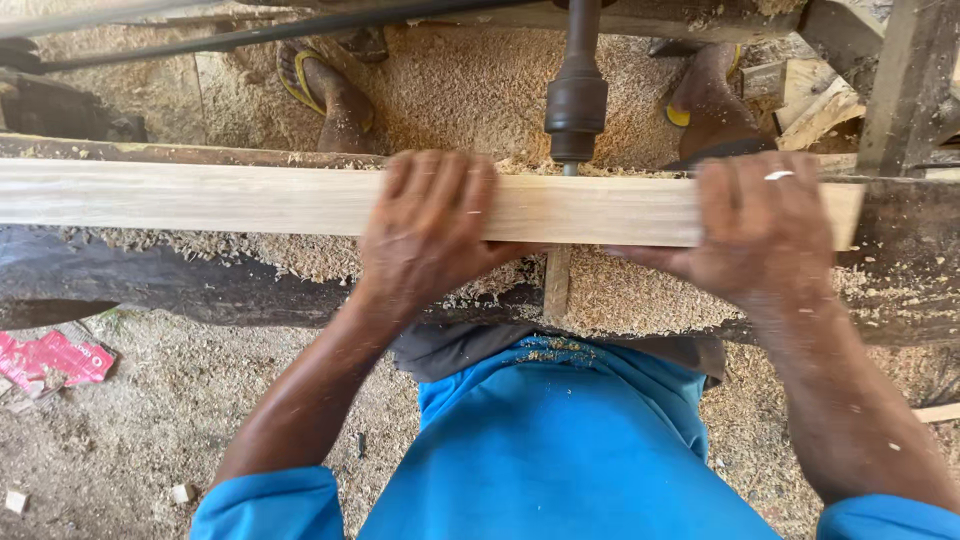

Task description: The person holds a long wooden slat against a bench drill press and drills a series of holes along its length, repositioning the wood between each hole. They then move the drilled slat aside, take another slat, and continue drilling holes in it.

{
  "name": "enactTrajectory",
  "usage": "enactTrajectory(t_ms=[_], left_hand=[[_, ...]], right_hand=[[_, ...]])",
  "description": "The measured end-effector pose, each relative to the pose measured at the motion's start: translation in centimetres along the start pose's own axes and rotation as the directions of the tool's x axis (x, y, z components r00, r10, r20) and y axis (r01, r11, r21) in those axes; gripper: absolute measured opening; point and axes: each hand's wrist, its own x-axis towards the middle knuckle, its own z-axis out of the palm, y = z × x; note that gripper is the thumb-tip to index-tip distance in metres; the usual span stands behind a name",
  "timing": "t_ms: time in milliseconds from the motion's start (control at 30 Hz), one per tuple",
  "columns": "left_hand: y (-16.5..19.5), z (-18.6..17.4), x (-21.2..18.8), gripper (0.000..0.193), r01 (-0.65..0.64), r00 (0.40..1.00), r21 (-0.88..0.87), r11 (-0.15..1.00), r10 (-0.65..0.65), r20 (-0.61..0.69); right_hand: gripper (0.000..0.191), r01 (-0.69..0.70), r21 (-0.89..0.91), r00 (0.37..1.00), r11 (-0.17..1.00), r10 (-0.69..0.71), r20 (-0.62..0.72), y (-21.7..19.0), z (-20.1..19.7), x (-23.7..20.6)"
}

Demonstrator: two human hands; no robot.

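A long pale wooden plank [200, 200] lies across a dark, sawdust-covered machine bed [900, 270]. My left hand [430, 225] grips the plank near its middle, fingers over the far edge. My right hand [765, 235], with a ring on one finger, grips the plank close to its right end. Between my hands a dark metal spindle with a chuck [576, 105] comes down to the plank's far edge; its bit is hidden behind the wood.
Sawdust covers the floor and the bed. Beyond the machine are another person's feet in yellow sandals [325, 85], [705, 95]. Wood offcuts [815, 100] lie at the top right, and red paper scraps [50, 360] at the lower left.
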Motion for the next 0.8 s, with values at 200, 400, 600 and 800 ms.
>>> enactTrajectory(t_ms=[200,400,600,800], left_hand=[[-4.4,-2.1,-2.8,0.086,0.077,0.997,-0.084,0.993,-0.075,0.026],[-3.0,-2.5,-4.7,0.088,0.041,0.999,-0.051,0.998,-0.042,-0.026],[-1.9,-2.2,-8.1,0.085,0.043,0.998,-0.011,0.999,-0.043,-0.044],[-2.1,-1.5,-11.6,0.071,0.015,0.973,0.226,0.974,0.038,-0.229]], right_hand=[[0.080,-0.005,0.137,0.997,0.991,0.015,-0.073,-3.9,-1.0,3.5],[0.080,0.014,0.201,1.000,0.979,-0.015,0.000,-4.5,-1.3,-0.2],[0.075,-0.119,0.301,0.990,0.946,0.088,0.115,-2.1,-0.7,-7.5],[0.047,-0.085,0.247,0.949,0.965,0.154,-0.274,-4.6,1.9,-10.8]])
